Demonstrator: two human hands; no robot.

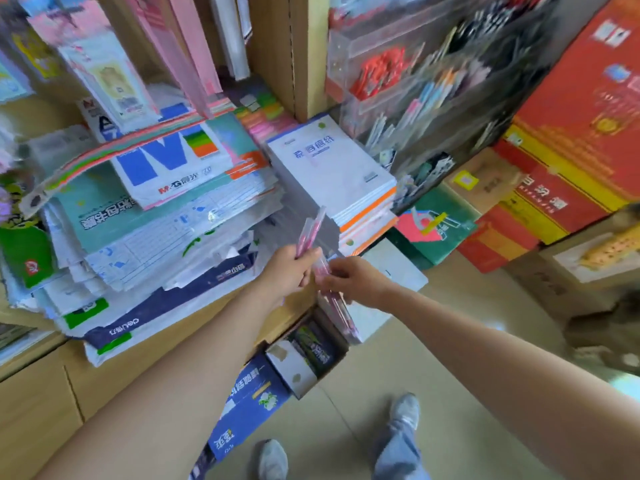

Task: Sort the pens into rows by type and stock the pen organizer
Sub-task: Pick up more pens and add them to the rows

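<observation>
"Slim pink plastic pens [310, 231], where are they?"

"In the head view, a small bunch stands up out of the left hand [292, 270], whose fingers curl round the lower ends. They are smooth, translucent and stick-shaped. Blur hides the exact count."

"And the right hand [358, 282]?"

"Its fingertips pinch a long glossy clear packet of pink pens [337, 310], which slants down from the hand above an open brown cardboard box [304, 355]. The two hands are just beside each other."

"The organizer?"

"One clear acrylic tiered pen organizer [349, 51] stands up and to the right, well apart from the hands. Its sloped rows hold pastel pens and red packets, too smeared to count."

"What lies around?"

"A pale wooden counter [41, 403] carries slumped stacks of wrapped paper reams [194, 216], flat and crinkly. Beside them is a squared white pile of pads [332, 171] with orange edges. Red and yellow printed cartons [571, 161] lean at the right. Two grey shoes [405, 410] stand on beige floor tiles."
</observation>
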